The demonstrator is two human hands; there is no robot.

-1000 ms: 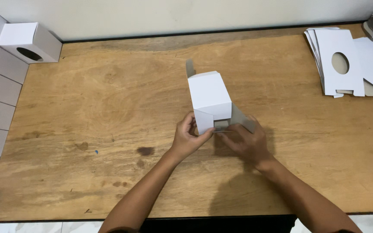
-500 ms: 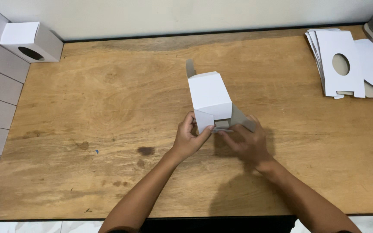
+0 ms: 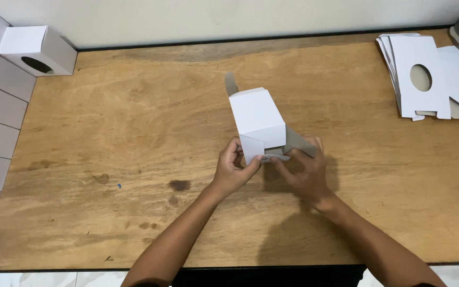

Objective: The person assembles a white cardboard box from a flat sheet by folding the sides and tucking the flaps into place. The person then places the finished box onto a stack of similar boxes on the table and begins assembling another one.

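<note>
Left hand [image 3: 233,169] pinches the near left flap of a white cardboard box [image 3: 257,119], thumb and fingers curled onto the fold. Right hand [image 3: 305,169] lies beside it, fingers pressed against the grey inner flaps at the box's near open end, palm down. Both forearms reach up from the lower edge, converging at the box. The box lies on its side near the middle of a wooden table [image 3: 134,138]. Flat white box blanks [image 3: 426,74] are stacked at far right; a folded box [image 3: 37,50] sits at far left.
</note>
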